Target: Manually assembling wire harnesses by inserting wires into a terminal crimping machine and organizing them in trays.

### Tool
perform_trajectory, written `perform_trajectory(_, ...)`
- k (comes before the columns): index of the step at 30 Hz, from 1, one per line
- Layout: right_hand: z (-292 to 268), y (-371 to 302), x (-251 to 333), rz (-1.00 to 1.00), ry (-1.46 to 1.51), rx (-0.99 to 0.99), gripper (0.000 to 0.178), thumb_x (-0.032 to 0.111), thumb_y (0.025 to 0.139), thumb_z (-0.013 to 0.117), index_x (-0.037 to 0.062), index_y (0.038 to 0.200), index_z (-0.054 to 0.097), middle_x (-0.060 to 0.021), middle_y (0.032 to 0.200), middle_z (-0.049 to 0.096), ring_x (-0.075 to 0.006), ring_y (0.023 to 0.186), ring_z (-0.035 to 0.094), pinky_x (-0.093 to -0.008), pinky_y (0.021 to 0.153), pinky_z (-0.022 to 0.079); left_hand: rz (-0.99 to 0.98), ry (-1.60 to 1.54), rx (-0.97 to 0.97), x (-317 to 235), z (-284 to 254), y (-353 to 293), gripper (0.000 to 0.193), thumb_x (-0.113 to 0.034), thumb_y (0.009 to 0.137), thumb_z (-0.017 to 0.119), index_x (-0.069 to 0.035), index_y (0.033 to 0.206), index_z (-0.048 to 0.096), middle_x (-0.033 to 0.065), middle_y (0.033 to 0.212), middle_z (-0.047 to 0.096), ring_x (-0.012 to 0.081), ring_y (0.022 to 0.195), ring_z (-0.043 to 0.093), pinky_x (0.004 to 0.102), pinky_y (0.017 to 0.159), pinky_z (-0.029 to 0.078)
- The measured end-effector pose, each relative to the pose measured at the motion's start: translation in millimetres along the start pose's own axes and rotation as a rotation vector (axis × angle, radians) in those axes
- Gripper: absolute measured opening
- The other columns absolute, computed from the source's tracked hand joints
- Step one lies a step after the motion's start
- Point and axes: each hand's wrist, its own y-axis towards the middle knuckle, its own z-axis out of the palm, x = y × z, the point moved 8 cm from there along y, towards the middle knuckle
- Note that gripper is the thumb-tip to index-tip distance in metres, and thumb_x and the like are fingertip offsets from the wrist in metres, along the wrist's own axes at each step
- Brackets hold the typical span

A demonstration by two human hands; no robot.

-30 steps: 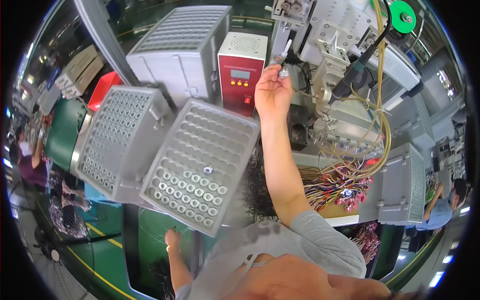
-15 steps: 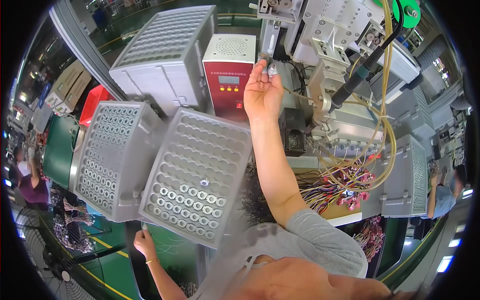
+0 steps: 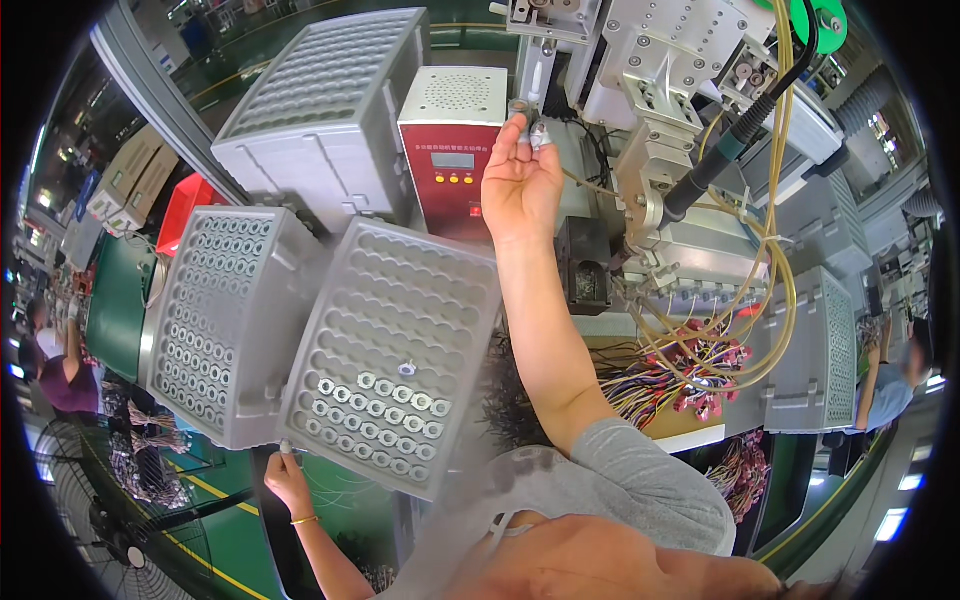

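My right hand (image 3: 522, 185) reaches up to the machine, palm showing, beneath a white-tipped vertical pin (image 3: 538, 78). Pale covers sit on its fingertips, which are pinched together; whatever is between them is too small to make out. Low on the left, my left hand (image 3: 288, 482) is closed, its covered fingertip by the lower-left corner of a grey tray (image 3: 385, 270). Anything in that hand is hidden. Several ring-shaped metal parts (image 3: 385, 412) fill the tray's near rows, and a single part with a dark centre (image 3: 407, 369) lies apart above them.
A red-and-white control box (image 3: 452, 150) stands left of my right hand. Stacked grey trays (image 3: 215, 320) flank the tilted one. Yellowish hoses (image 3: 785, 200) and a cable-fed tool (image 3: 705, 175) hang at the right, above bundled coloured wires (image 3: 690, 370). A fan (image 3: 125, 530) stands lower left.
My left hand has risen slightly, bringing its covered fingertip closer to the tray's corner. My right hand stays at the pin. The whole view has shifted a little.
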Motion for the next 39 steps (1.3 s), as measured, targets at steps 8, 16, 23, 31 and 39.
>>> perform_trajectory(8, 0, 1, 1, 0.014, -0.001, 0.049, 0.019, 0.010, 0.092, 0.042, -0.0022, 0.099, 0.055, -0.0134, 0.098, 0.064, -0.0214, 0.090, 0.064, -0.0302, 0.080, 0.056, 0.010, -0.001, 0.018, -6, -4, 6, 0.027, -0.005, 0.085, 0.054, 0.004, 0.060, 0.046, 0.0116, 0.053, 0.049, 0.0177, 0.045, 0.044, 0.0335, 0.045, 0.034)
perform_trajectory(16, 2, -1, -1, 0.024, -0.005, -0.004, 0.017, 0.010, 0.092, 0.043, -0.0019, 0.096, 0.055, -0.0135, 0.096, 0.064, -0.0220, 0.089, 0.064, -0.0304, 0.079, 0.056, 0.034, -0.029, 0.002, -19, -2, 7, 0.031, -0.006, 0.086, 0.056, 0.004, 0.059, 0.043, 0.0099, 0.051, 0.042, 0.0155, 0.045, 0.036, 0.0331, 0.044, 0.031)
perform_trajectory(23, 9, 0, 0, 0.002, 0.001, -0.010, 0.017, 0.010, 0.092, 0.043, -0.0026, 0.096, 0.054, -0.0139, 0.097, 0.063, -0.0226, 0.090, 0.063, -0.0304, 0.080, 0.056, 0.079, -0.064, -0.031, -36, -10, 7, 0.034, -0.006, 0.087, 0.056, 0.003, 0.059, 0.039, 0.0085, 0.051, 0.036, 0.0147, 0.046, 0.030, 0.0326, 0.043, 0.028)
perform_trajectory(31, 21, 15, -1, -0.007, 0.066, 0.050, 0.019, 0.009, 0.093, 0.042, -0.0040, 0.098, 0.054, -0.0146, 0.097, 0.063, -0.0226, 0.090, 0.063, -0.0301, 0.080, 0.056, 0.167, -0.116, -0.095, -76, -28, 21, 0.034, -0.007, 0.088, 0.054, 0.002, 0.060, 0.036, 0.0049, 0.053, 0.030, 0.0122, 0.050, 0.025, 0.0305, 0.045, 0.023)
perform_trajectory(39, 48, 37, -6, 0.035, 0.034, 0.231, 0.017, 0.007, 0.090, 0.041, -0.0023, 0.094, 0.055, -0.0130, 0.085, 0.062, -0.0147, 0.061, 0.050, -0.0228, 0.056, 0.043, 0.460, -0.140, -0.019, -201, -35, 70, 0.019, -0.011, 0.086, 0.055, 0.002, 0.072, 0.058, 0.0119, 0.064, 0.053, 0.0233, 0.053, 0.049, 0.0333, 0.049, 0.034)
